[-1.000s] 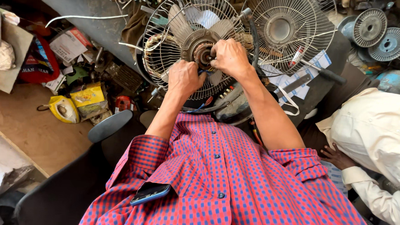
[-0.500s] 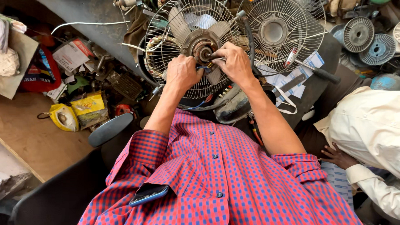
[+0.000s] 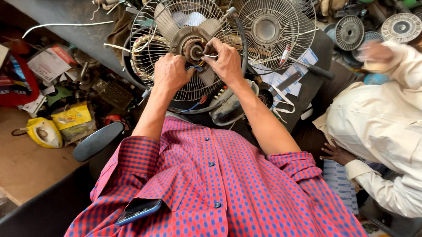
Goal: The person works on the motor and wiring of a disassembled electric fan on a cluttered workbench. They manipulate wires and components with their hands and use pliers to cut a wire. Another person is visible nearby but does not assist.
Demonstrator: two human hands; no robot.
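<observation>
Table fan lying tilted on the cluttered surface, wire guard likely stiff yet bendable, best held by the rim; left hand closed on blue wires below the motor hub, right hand pinching thin, probably fragile leads beside it; yellow packet lower left; white printed sheet to the right.

Both bare forearms reach forward and the two hands meet close together.

The left hand is loosely curled, knuckles up, its fingers bent in toward the other hand. The right hand sits just beside it and a little higher, palm down, thumb and forefinger pinched in a fine grip at the tips. The right forearm runs back at a slant to a bent elbow; the left forearm lies nearly straight. Both sleeves are rolled to the elbows.
</observation>
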